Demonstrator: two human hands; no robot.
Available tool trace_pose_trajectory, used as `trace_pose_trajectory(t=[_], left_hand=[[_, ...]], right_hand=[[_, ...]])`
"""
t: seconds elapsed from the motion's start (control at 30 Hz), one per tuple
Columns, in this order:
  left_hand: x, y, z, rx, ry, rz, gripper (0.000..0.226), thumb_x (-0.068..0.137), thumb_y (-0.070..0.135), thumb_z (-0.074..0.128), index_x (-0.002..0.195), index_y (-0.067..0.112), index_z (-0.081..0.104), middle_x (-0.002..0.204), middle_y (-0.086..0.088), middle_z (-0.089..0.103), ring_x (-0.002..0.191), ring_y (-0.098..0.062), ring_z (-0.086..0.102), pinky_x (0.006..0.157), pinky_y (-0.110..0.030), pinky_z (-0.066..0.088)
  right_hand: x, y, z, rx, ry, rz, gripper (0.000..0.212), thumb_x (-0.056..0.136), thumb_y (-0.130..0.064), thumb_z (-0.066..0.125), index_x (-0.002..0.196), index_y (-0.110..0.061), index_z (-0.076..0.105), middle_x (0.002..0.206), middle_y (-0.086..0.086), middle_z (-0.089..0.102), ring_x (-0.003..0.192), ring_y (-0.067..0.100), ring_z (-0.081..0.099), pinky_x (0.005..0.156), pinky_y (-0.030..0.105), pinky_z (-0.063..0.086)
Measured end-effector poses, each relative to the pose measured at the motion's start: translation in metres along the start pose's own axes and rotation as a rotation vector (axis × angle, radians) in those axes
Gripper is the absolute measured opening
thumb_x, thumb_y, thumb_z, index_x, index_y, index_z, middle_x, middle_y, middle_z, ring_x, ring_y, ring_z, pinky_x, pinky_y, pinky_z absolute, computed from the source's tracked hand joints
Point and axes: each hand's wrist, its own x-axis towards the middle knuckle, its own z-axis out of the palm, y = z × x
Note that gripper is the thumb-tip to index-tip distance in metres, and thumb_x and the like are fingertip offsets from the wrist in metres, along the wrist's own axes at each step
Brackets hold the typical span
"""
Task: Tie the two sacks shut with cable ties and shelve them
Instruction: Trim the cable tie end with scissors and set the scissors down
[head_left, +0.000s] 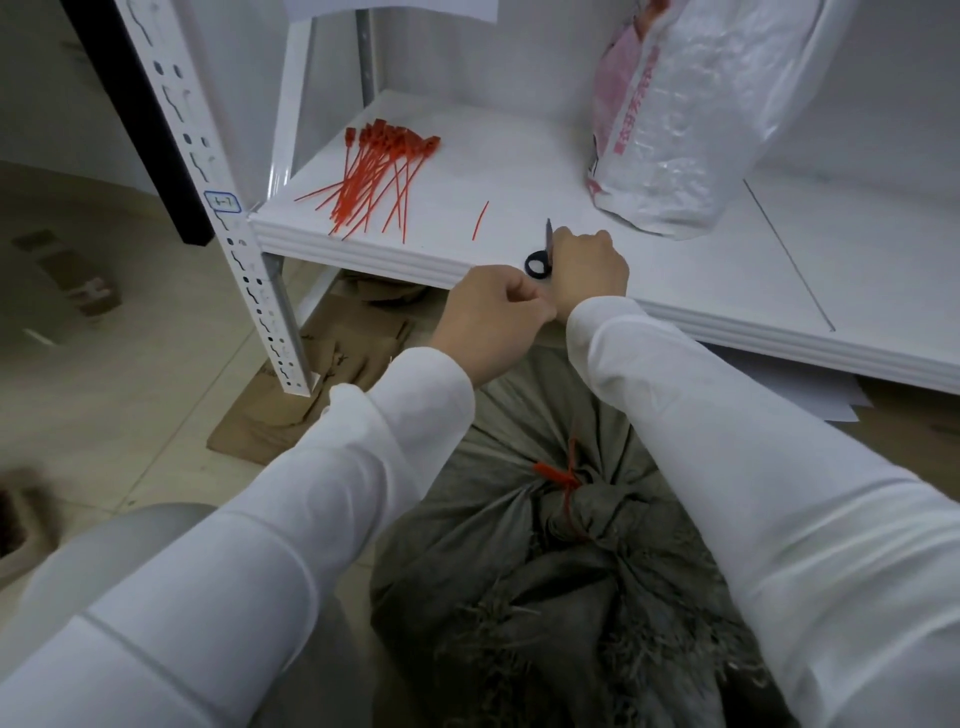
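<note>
The grey sack (519, 597) sits on the floor under the shelf (701, 291), neck cinched by a red tie (558, 475); the white sack (685, 114) stands on the shelf. The right hand (587, 270) grips scissors (537, 264) at the shelf's edge; the left hand (488, 322) is clenched beside it.

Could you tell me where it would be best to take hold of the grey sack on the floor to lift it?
Take the grey sack by its gathered neck at the red cable tie, coming from above: the cloth is cinched narrow there and faces up.
</note>
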Motion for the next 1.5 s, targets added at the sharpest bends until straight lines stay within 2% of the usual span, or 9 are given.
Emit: trace_pose_trajectory(t=[0.17,0.33,0.6,0.8,0.9,1.07,1.17,1.23,1.5], left_hand=[[-0.004,-0.002,-0.004,0.002,-0.009,0.0,0.011,0.085,0.015,0.062,0.084,0.006,0.069,0.078,0.0,0.065,0.082,-0.018,0.062,0.084,-0.038,0.056],[-0.003,-0.007,-0.006,0.002,-0.006,-0.047,0.021,0.088,0.02,0.06,0.087,0.001,0.068,0.088,-0.012,0.069,0.087,-0.023,0.065,0.085,-0.041,0.056],[-0.016,-0.012,0.009,0.02,-0.118,-0.191,0.04,0.095,0.042,0.05,0.095,0.005,0.066,0.094,-0.008,0.07,0.083,-0.021,0.066,0.067,-0.032,0.056],[-0.036,-0.02,0.037,0.145,-0.182,-0.052,0.034,0.094,0.031,0.056,0.084,0.002,0.071,0.079,-0.003,0.073,0.057,-0.007,0.065,0.046,-0.017,0.042],[-0.047,-0.023,0.047,0.172,-0.181,-0.01,0.032,0.093,0.021,0.059,0.076,-0.006,0.067,0.064,-0.003,0.068,0.045,-0.002,0.058,0.044,-0.013,0.04],[-0.069,-0.029,0.066,0.196,-0.221,0.049,0.024,0.09,0.021,0.063,0.074,0.004,0.068,0.07,-0.01,0.071,0.059,-0.018,0.067,0.058,-0.028,0.056],[-0.078,-0.032,0.076,0.273,-0.18,0.118,0.019,0.091,0.022,0.062,0.077,0.009,0.068,0.065,-0.001,0.068,0.055,-0.007,0.063,0.054,-0.022,0.05],[-0.08,-0.032,0.08,0.359,-0.17,0.178,0.02,0.091,0.023,0.061,0.079,0.008,0.068,0.066,-0.004,0.068,0.061,-0.015,0.065,0.058,-0.029,0.053],[-0.071,-0.034,0.083,0.424,-0.211,0.33,0.015,0.087,0.024,0.066,0.077,0.012,0.066,0.069,0.002,0.065,0.066,-0.012,0.061,0.061,-0.024,0.045]], right_hand=[[-0.009,0.01,-0.004,0.014,-0.027,0.026,0.045,0.092,-0.001,0.045,0.136,-0.002,0.037,0.12,0.02,0.058,0.108,0.04,0.058,0.076,0.039,0.041],[-0.028,0.017,-0.017,0.357,-0.001,0.165,0.034,0.087,0.002,0.048,0.12,-0.004,0.048,0.116,0.02,0.059,0.105,0.039,0.057,0.077,0.034,0.041],[-0.118,0.04,-0.022,0.758,0.192,0.054,0.021,0.078,-0.002,0.066,0.095,-0.012,0.057,0.074,-0.003,0.059,0.075,0.02,0.06,0.076,0.036,0.049],[-0.18,0.063,-0.03,0.756,0.188,-0.063,0.024,0.078,-0.003,0.07,0.081,-0.017,0.051,0.072,-0.005,0.057,0.067,0.013,0.055,0.062,0.025,0.045],[-0.199,0.078,-0.031,0.776,0.143,-0.088,0.023,0.077,-0.004,0.073,0.078,-0.014,0.053,0.071,-0.002,0.058,0.065,0.012,0.056,0.059,0.024,0.047],[-0.215,0.098,-0.032,1.086,-0.053,0.156,0.013,0.084,-0.025,0.073,0.08,-0.015,0.066,0.068,0.004,0.067,0.056,0.023,0.067,0.055,0.04,0.058],[-0.216,0.099,-0.037,1.079,-0.09,0.207,0.02,0.086,-0.031,0.072,0.078,-0.012,0.071,0.057,0.001,0.066,0.043,0.016,0.064,0.045,0.027,0.05],[-0.215,0.1,-0.037,1.072,-0.118,0.226,0.022,0.087,-0.031,0.071,0.078,-0.011,0.073,0.052,-0.004,0.064,0.039,0.014,0.06,0.042,0.022,0.046],[-0.205,0.109,-0.03,1.352,-0.262,0.356,0.02,0.083,-0.015,0.075,0.099,-0.006,0.069,0.07,0.005,0.071,0.041,0.013,0.059,0.039,0.023,0.043]])
